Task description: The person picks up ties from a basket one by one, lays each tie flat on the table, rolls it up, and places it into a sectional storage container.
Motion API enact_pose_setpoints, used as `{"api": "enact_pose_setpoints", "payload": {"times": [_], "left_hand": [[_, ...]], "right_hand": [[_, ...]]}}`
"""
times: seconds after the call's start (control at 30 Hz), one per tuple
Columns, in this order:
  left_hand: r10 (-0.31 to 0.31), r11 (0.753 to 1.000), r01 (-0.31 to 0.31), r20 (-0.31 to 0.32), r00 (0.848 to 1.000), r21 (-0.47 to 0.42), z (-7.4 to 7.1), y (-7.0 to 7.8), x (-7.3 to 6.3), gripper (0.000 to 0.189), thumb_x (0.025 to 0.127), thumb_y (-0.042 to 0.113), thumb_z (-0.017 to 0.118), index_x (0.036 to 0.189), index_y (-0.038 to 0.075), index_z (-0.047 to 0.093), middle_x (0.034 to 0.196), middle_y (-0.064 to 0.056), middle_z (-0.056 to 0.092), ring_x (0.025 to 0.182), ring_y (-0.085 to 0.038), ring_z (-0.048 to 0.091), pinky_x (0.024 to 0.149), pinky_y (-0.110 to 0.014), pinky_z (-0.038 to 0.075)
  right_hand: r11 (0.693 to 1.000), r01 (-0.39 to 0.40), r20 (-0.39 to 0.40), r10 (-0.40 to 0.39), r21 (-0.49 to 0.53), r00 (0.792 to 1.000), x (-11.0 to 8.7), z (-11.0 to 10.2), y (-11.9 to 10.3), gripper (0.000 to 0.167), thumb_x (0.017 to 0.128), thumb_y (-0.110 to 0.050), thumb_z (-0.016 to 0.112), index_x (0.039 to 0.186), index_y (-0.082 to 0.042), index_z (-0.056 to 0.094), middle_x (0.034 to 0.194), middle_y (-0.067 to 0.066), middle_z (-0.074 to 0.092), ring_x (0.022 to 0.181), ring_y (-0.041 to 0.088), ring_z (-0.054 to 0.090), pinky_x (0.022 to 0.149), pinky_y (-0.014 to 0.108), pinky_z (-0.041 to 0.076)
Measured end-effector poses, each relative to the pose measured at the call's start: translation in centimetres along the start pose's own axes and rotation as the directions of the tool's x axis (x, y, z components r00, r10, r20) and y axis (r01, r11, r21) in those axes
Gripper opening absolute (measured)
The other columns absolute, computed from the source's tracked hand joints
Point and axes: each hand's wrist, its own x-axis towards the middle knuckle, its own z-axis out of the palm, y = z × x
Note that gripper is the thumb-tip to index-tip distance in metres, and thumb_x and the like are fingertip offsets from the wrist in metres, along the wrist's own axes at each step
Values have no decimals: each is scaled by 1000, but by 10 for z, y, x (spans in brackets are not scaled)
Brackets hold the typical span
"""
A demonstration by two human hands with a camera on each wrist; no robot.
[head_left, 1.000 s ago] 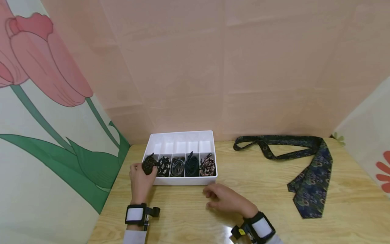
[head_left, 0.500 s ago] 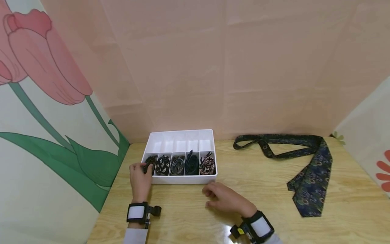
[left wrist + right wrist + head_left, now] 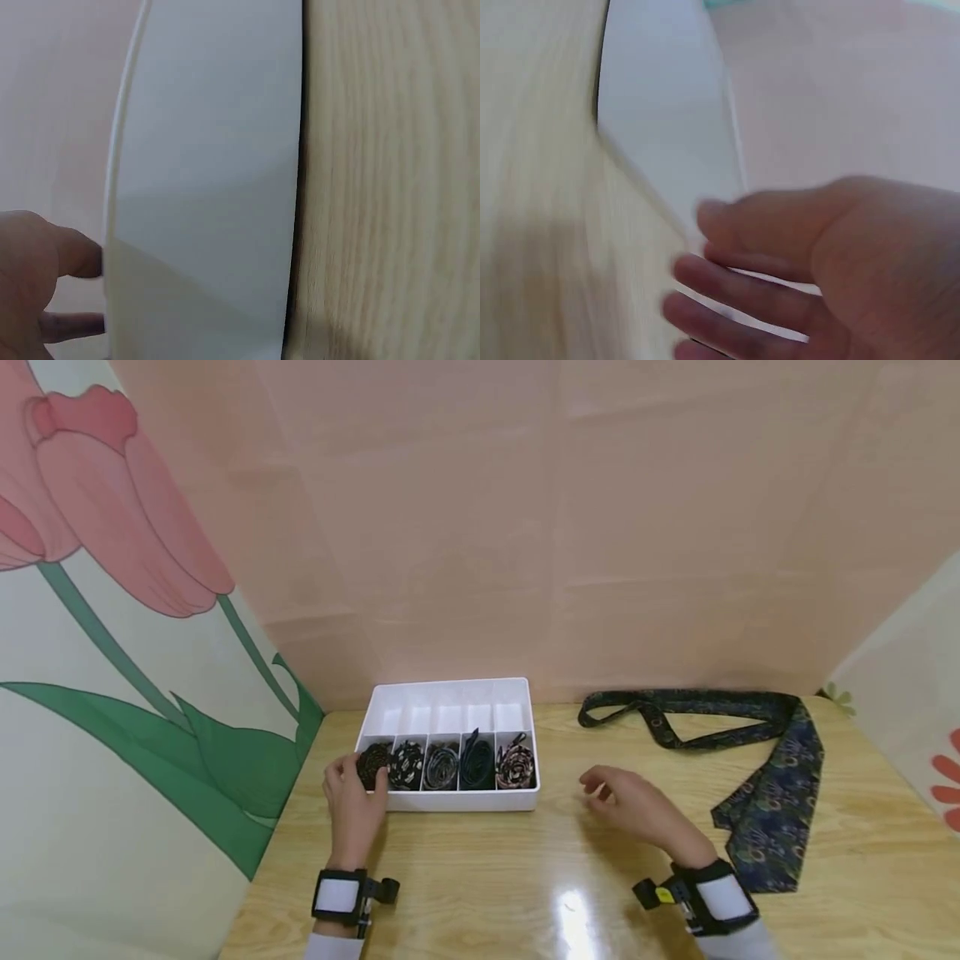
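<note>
My left hand (image 3: 354, 802) is at the front left corner of a white divided box (image 3: 457, 802), thumb and fingers around a dark rolled tie (image 3: 372, 765) in the leftmost front compartment. In the left wrist view its fingertips (image 3: 81, 255) reach over the box's rim, and the roll is hidden. Other rolled ties fill the front row: a black-and-white one (image 3: 407, 767), a grey one (image 3: 441, 768), a dark green one (image 3: 477, 765) and a pink-and-black one (image 3: 515, 767). My right hand (image 3: 637, 806) hovers right of the box, fingers loosely bent, holding nothing.
A dark blue patterned tie (image 3: 776, 810) lies unrolled on the wooden table (image 3: 480, 877) at the right, its narrow end looped near the back. The box's back compartments (image 3: 446, 706) show bare white. A pinkish backdrop (image 3: 465, 527) rises behind the table.
My left hand has lowered the rolled tie from above the box into the leftmost front compartment. My right hand has moved right, away from the box's front, toward the unrolled tie.
</note>
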Motion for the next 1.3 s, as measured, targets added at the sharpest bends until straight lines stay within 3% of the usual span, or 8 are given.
{"api": "enact_pose_setpoints", "payload": {"times": [0.23,0.4,0.57,0.7,0.87,1.07,1.17,1.3], "left_hand": [[157,987,-156,-14,987,47,-2,13,-23,30,97,3,69,126,-7,67,138,-28,52,138,-48,38,113,-63,39],[238,971,-237,-16,971,36,6,21,-37,14,95,0,70,109,-1,72,126,-22,62,142,-48,40,118,-65,34],[362,931,-364,-65,930,-23,15,23,-48,13,91,-8,71,97,4,73,114,-16,67,135,-46,51,114,-62,40],[415,905,-421,-96,905,-59,19,24,-54,19,85,-12,73,91,6,74,108,-11,69,128,-42,57,112,-56,44],[413,906,-417,-67,908,-76,24,27,-59,19,85,-12,74,92,6,75,108,-7,70,127,-36,59,111,-55,46],[414,905,-417,-56,909,-84,29,32,-62,18,85,-10,74,92,7,75,108,-7,71,126,-36,60,112,-55,47],[449,886,-453,-64,891,-97,32,33,-64,20,84,-11,74,92,7,74,107,-7,71,124,-35,62,111,-52,48],[522,841,-526,-62,851,-127,38,37,-67,20,84,-11,73,92,8,73,109,-6,72,120,-31,65,109,-43,50]], "right_hand": [[946,-74,-184,16,-314,983,33,-48,87,50,98,-15,75,137,10,57,144,39,50,130,62,44,105,73,41],[909,-102,-188,26,-404,982,51,-68,129,66,96,-13,74,149,12,44,158,38,36,141,64,29,111,80,29],[885,-138,-205,50,-444,978,60,-64,158,73,95,-12,74,155,11,38,153,39,42,139,65,31,111,79,29],[877,-205,-215,120,-434,969,69,-58,168,81,98,-16,72,159,11,28,144,47,42,130,70,33,106,79,33],[877,-263,-261,166,-402,951,73,-53,178,81,97,-18,72,160,9,28,133,48,36,120,70,32,93,77,36],[875,-243,-309,114,-419,944,70,-50,186,46,93,-16,77,126,6,54,131,43,37,121,66,32,92,76,36],[871,-201,-304,63,-448,951,67,-47,185,33,91,-16,79,112,2,61,132,38,48,126,65,35,97,78,35],[872,-138,-253,17,-470,967,61,-40,171,27,93,-19,78,111,-2,68,118,28,67,123,61,46,99,77,36]]}}
